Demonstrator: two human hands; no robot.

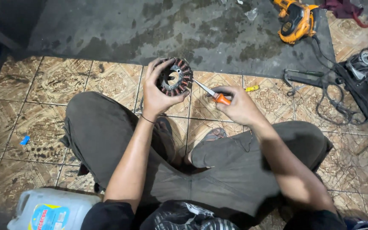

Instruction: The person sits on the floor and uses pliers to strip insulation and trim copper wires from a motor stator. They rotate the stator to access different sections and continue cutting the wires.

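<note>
Our left hand [156,91] grips the stator [174,76]; our right hand [237,104] pinches a screwdriver [211,93], its tip angled leftward, seemingly touching the stator's rim.

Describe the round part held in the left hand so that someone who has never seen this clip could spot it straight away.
Start at the patterned brown tile floor where the person sits cross-legged, and look just above the knees. The left hand holds up a stator, a ring of copper-wound teeth around an open centre. The right hand points an orange-handled tool at its edge; nothing else nearby is ring-shaped and copper.
</note>
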